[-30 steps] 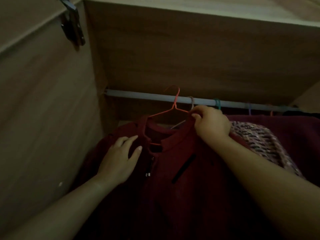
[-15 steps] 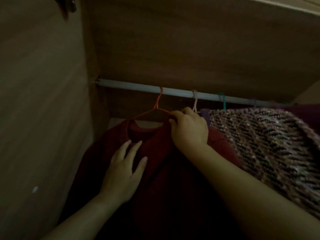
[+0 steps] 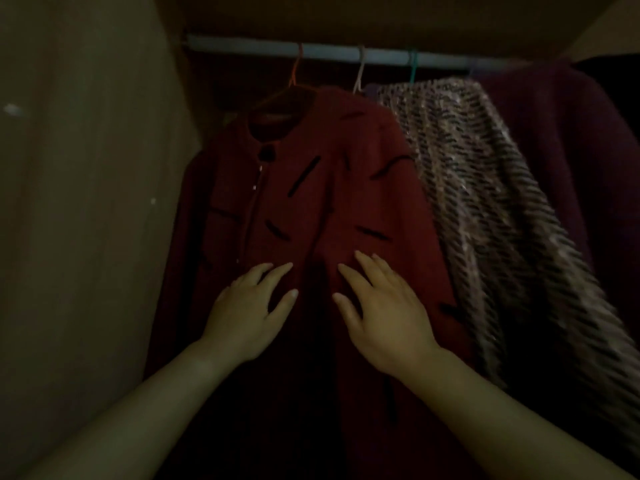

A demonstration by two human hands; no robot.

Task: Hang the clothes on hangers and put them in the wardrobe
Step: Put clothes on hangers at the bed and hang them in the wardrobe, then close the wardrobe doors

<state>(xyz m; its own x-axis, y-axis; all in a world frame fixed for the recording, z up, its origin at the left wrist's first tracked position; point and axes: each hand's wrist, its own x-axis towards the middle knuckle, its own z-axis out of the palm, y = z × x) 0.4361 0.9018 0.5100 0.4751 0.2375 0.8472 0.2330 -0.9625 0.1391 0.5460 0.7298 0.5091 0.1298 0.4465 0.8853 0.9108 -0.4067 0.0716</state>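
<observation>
A dark red jacket [image 3: 311,188] with black slits hangs on an orange wire hanger [image 3: 295,69] from the pale wardrobe rail [image 3: 242,46]. My left hand [image 3: 247,311] lies flat on the jacket's front with fingers spread. My right hand [image 3: 381,313] lies flat beside it, fingers straight, also on the red cloth. Neither hand holds anything.
The wardrobe's wooden side wall [image 3: 86,202] stands close on the left. Right of the jacket hang a brown-and-cream knitted garment [image 3: 485,202] on a pale hanger [image 3: 360,71], a green hanger hook [image 3: 412,65], and a dark purple garment [image 3: 568,150].
My right hand let go of the jacket's collar at the hanger and came down. Both hands now lie flat lower on the jacket's front. The view tilted downward.
</observation>
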